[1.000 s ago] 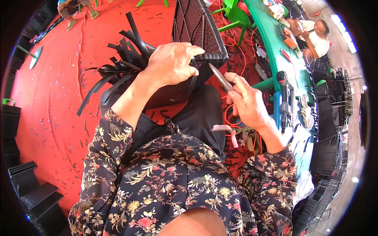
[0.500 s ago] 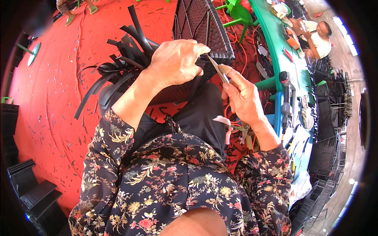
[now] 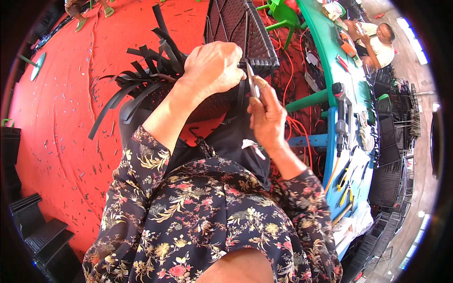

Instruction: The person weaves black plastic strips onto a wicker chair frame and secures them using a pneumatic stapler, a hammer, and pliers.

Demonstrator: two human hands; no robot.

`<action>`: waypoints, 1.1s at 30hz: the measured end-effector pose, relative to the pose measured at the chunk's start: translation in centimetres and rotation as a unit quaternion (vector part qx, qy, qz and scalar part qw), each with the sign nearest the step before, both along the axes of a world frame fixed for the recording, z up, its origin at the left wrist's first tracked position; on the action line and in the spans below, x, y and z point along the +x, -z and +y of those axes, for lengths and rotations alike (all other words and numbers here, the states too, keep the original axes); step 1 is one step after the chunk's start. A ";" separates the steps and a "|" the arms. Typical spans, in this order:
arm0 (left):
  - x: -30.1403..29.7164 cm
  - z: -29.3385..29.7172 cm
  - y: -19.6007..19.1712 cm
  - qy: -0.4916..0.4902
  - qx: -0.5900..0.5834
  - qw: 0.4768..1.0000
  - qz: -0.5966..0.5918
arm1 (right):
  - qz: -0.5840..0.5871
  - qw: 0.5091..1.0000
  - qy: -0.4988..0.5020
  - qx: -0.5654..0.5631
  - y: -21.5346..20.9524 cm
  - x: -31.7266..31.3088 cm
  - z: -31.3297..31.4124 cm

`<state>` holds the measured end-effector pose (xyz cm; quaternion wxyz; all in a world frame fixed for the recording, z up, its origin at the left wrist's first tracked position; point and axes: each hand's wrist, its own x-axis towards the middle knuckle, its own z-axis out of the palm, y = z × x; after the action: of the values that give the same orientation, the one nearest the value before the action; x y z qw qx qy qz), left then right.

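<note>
A dark woven basket (image 3: 230,26) of flat plastic strips stands tilted at my knees, its wrapped rim edge (image 3: 264,63) toward me. My left hand (image 3: 212,66) is closed at the rim's corner; a black strip (image 3: 241,92) comes out below its fingers. Pinched in my right hand (image 3: 266,115) is a narrow, pointed metal blade (image 3: 250,75), its tip up against the rim beside my left fingertips. Many loose black strip ends (image 3: 151,70) fan out left of my left hand. My left fingers hide the exact spot being worked.
A green and blue table (image 3: 325,47) on the right bears a power drill (image 3: 340,113), red pliers (image 3: 342,63) and yellow-handled tools (image 3: 347,188). A person (image 3: 377,42) sits beyond it. Strip scraps litter the red floor (image 3: 56,127); orange cables (image 3: 295,127) run under the table.
My right hand has moved left and slightly down, and the blade now stands more upright. My left hand has shifted slightly left and up, its fingers curled tighter.
</note>
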<state>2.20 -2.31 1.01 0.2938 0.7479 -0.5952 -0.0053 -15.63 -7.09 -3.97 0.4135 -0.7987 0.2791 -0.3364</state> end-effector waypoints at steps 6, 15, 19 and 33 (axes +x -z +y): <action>0.1 0.1 1.2 0.013 -0.045 0.999 -0.003 | 0.122 0.990 -0.048 -0.050 -4.5 -1.2 -1.5; -0.3 -0.1 0.4 0.002 -0.026 1.000 0.000 | 0.070 0.997 -0.005 -0.013 -2.9 -0.3 -0.4; 0.0 -0.4 0.8 0.010 -0.040 0.999 -0.023 | -0.029 0.998 0.027 0.058 0.2 0.6 0.8; 0.6 -0.9 2.5 -0.001 -0.098 0.993 -0.058 | -0.019 0.999 0.039 -0.017 0.3 1.4 0.7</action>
<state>2.80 -3.16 -1.46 0.3309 0.7149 -0.6083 0.0970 -14.25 -6.42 -4.27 0.3918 -0.7875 0.2964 -0.3721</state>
